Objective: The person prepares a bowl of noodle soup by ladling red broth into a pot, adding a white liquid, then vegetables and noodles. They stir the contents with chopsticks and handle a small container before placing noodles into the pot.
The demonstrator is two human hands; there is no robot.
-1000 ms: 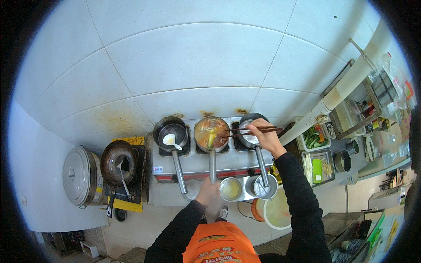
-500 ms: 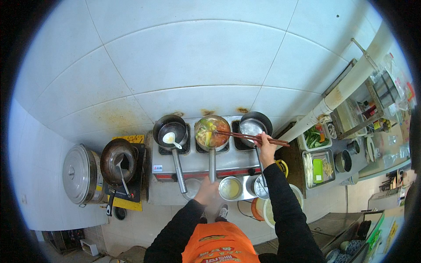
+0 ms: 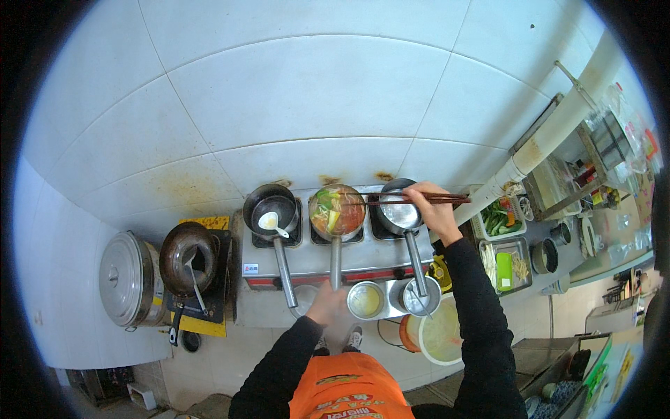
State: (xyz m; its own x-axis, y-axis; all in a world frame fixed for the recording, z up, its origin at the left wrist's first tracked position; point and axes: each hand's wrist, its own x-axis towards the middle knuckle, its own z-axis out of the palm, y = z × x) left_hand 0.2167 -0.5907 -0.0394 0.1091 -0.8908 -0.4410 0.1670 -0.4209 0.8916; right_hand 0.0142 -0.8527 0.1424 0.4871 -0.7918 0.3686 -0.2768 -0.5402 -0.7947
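Observation:
My left hand (image 3: 326,304) is closed around the lower end of the long metal handle of the middle saucepan (image 3: 336,260). That pan sits on the middle burner and holds a reddish broth with green, yellow and pale food (image 3: 333,214). In my right hand (image 3: 434,211) is a pair of long brown chopsticks (image 3: 457,199), lying nearly level. Their tips reach over the middle pan; whether they touch the food I cannot tell. Below my right hand stands another saucepan (image 3: 410,246) with a shiny inside, its handle pointing toward me.
On the left burner a dark saucepan (image 3: 283,257) holds a white ladle (image 3: 268,221). Further left are a wok (image 3: 174,258) and a large lidded pot (image 3: 120,279). Bowls (image 3: 366,315) line the stove's front. Vegetable trays (image 3: 481,228) stand at right, beside a slanting pipe (image 3: 520,167).
My right hand has moved up and slightly right, bringing the chopsticks to nearly level and uncovering the right saucepan's handle. The left hand keeps its place on the middle pan's handle.

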